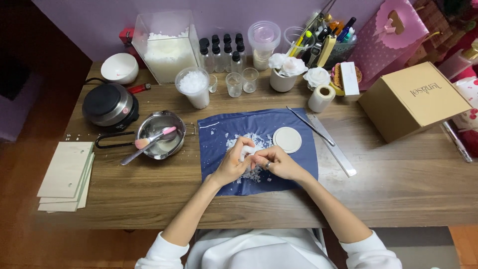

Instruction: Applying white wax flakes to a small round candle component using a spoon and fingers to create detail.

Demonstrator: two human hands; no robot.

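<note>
- Shaping a small white lump (249, 151), seemingly of wax, both hands meet over the middle of the dark blue mat (298, 167); the left hand (233, 162) curls its fingers round the lump from one side and the right hand (276, 162) pinches it from the other, so both sets of fingers are closed on it.
- Working well here probably means keeping the lump low over the mat, so crumbs drop onto the scattered white flakes (251, 174) and not onto the wooden worktop (398, 184).
- Light, even pressure from both sides looks wise, since the material seems brittle and may break apart if squeezed hard.
- Keeping clear of the round white disc (287, 139), which lies on the mat just beside the right hand, would avoid knocking it.
- Metal tweezers (311, 126) and a steel ruler (332, 146) lie at the mat's right edge, near enough to reach.
- A small saucepan (162, 133) with a pink brush (154, 137) sits left of the mat, beside a black hotplate (109, 104).
- The lump's true shape is mostly hidden by the fingers.
- Whether it is soft or hard cannot be told.
- What the clear tub (167, 47) and cup (194, 87) of white flakes hold is only a guess: wax, most likely.
- A cardboard box (413, 99) stands at the right; things beyond it are cut off by the frame edge.
</note>
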